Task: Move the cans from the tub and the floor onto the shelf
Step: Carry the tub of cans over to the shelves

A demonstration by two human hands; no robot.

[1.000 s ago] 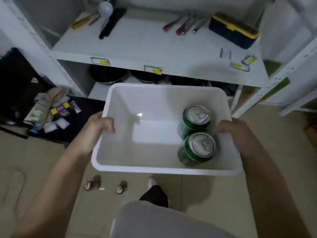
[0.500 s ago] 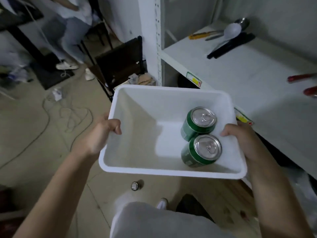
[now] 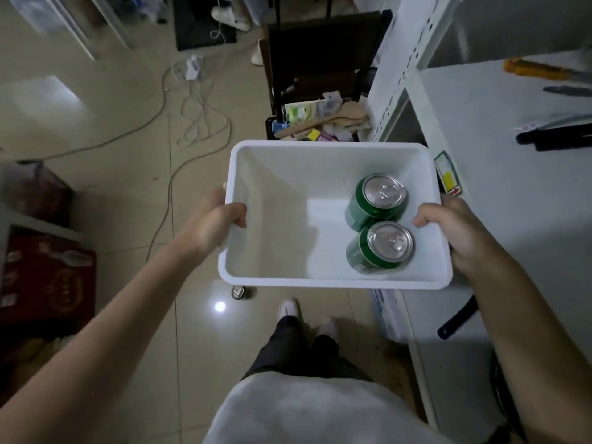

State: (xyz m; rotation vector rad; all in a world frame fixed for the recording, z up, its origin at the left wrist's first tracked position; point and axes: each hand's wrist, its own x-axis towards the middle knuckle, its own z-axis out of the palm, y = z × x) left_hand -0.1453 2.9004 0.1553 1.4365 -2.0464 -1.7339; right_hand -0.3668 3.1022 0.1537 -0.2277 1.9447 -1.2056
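tub held in both hands beside the shelf

while the white tub (image 3: 282, 277) is carried level above the tiled floor (image 3: 128, 187), the left hand (image 3: 211, 225) is clamped on the tub's left rim, thumb curled over the edge, and the right hand (image 3: 455, 232) is clamped on the tub's right rim in the same way. inside the tub, against its right wall, two green cans stand upright and touch each other: the far can (image 3: 379, 197) toward the tub's far side, the near can (image 3: 382, 246) toward its near side. the rest of the tub's bottom is bare. a third can (image 3: 238, 292) stands on the floor just below the tub's near left corner. the white shelf (image 3: 519, 193) lies just right of the tub, its board bearing dark tools (image 3: 557, 136). beyond the tub's far rim sits a dark chair (image 3: 317, 59) with clutter, and loose cables (image 3: 198, 116) lie far left of the tub
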